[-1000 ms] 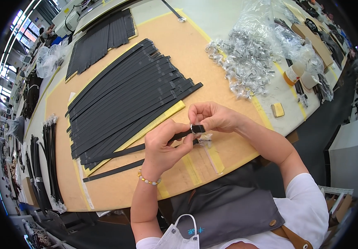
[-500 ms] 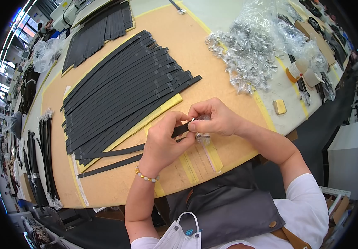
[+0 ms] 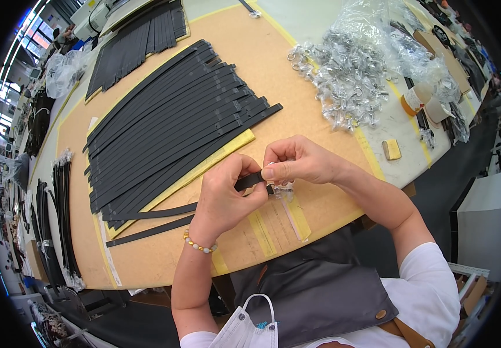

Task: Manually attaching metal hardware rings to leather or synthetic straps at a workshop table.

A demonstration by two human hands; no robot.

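Between my hands a black strap (image 3: 248,181) is pinched near its end, the rest trailing back to the left under my left wrist. My left hand (image 3: 227,188) closes its fingers around it. My right hand (image 3: 302,164) presses the strap's tip between thumb and forefinger, and a bit of metal shows there, mostly hidden by the fingers. A second black strap (image 3: 149,231) lies on the table beneath my left hand. At its end, below my right hand, sits a plastic-wrapped metal clasp (image 3: 285,189).
Beyond my hands a fan of black straps (image 3: 169,130) lies on a yellow-edged board (image 3: 230,148). A heap of plastic-wrapped metal clasps (image 3: 349,87) covers the far right. Nearer are a yellow block (image 3: 391,149) and an orange-labelled container (image 3: 414,100). Bundled straps (image 3: 64,214) lie at left.
Both hands have shifted slightly left, still pinching the strap. More of its end shows between them, and the right fingers have closed further over the tip.
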